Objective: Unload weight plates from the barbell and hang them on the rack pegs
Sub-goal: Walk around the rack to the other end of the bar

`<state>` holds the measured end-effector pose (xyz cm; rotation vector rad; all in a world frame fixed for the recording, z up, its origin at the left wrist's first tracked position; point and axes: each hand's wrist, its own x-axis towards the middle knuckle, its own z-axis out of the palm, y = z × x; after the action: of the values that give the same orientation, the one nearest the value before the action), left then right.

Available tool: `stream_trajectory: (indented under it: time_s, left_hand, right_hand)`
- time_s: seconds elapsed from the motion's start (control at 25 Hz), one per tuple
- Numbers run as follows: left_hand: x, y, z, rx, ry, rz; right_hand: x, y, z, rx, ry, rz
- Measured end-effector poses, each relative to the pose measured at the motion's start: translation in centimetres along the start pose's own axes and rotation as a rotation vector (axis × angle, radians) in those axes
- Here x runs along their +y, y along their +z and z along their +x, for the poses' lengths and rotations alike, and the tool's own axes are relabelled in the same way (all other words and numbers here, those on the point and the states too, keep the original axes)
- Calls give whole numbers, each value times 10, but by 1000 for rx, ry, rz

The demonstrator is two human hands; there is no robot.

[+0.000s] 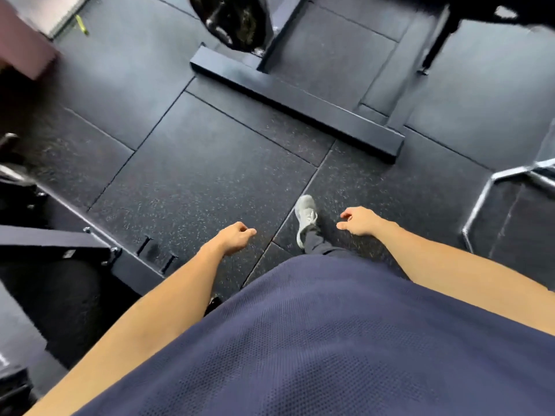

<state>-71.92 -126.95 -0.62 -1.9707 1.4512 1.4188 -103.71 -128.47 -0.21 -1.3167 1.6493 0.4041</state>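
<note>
Two bare hands, loosely curled and holding nothing: left hand [235,237], right hand [359,220], well apart over speckled rubber floor [186,175]. Between them, a grey shoe [305,217]. Beyond, a dark steel rack base [295,103]. Farthest, blurred, a black weight plate [231,21] against the upright.
</note>
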Motion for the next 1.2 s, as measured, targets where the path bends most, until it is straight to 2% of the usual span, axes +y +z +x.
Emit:
stream_trajectory:
  time_s: [0.32,0.56,0.72,0.96,1.2]
  left_hand:
    - [19,-132,63,156,-183,-302]
    - [9,-220,113,206,-296,-522]
    - [-30,-306,162,198,-304,-533]
    - [-79,-449,213,180,-292,-472]
    - [-106,-568,260,241,-265,-480]
  right_hand:
    - [-169,-159,141,-79,-267,-338]
    - [-303,-215,231,-152,-388,-475]
    - [-406,-230,293,-165,-409,-505]
    - [-552,-264,342,-130,-431,-469]
    - [-664,-300,392,-120,-445,-506]
